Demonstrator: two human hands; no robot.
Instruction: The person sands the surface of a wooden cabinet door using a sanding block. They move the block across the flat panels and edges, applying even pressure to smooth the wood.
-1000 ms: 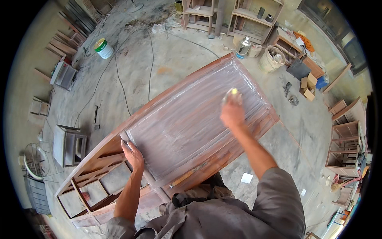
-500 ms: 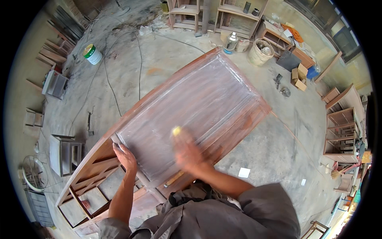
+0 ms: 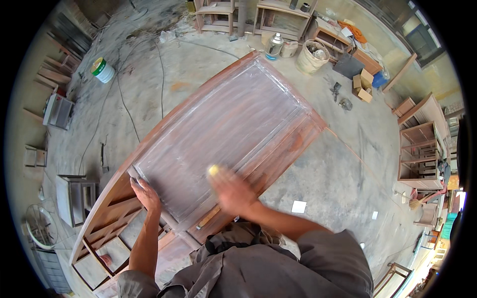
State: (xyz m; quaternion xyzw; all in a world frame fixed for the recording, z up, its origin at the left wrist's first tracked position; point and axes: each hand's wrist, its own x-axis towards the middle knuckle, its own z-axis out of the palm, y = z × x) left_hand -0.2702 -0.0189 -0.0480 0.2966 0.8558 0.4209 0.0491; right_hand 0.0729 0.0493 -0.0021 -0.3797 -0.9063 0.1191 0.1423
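A large reddish-brown wooden furniture piece (image 3: 285,158) lies slantwise in front of me, its broad inset panel (image 3: 213,119) filmed with whitish dust. My right hand (image 3: 233,192), smeared by motion, is over the near part of this panel. A small yellow piece (image 3: 213,170), too blurred to name more exactly, shows at its fingertips. My left hand (image 3: 145,193) rests with fingers stretched out on the crosspiece at the panel's left end, beside the open compartments (image 3: 117,213). Close to my body, a slim tool with a light wooden handle (image 3: 209,216) lies along the piece's near rail.
A spray gun cup-like metal can (image 3: 274,46) and a stained bucket (image 3: 312,57) stand beyond the far end. Cables (image 3: 119,94) trail over the concrete floor near a white-and-green pail (image 3: 102,70). Wooden cabinets (image 3: 421,151) line the right side; a cardboard box (image 3: 362,85) is nearby.
The whole view has shifted, so the scene sits farther left and higher. My right hand has slid slightly toward me over the panel with the yellow piece. My left hand stays at the crosspiece.
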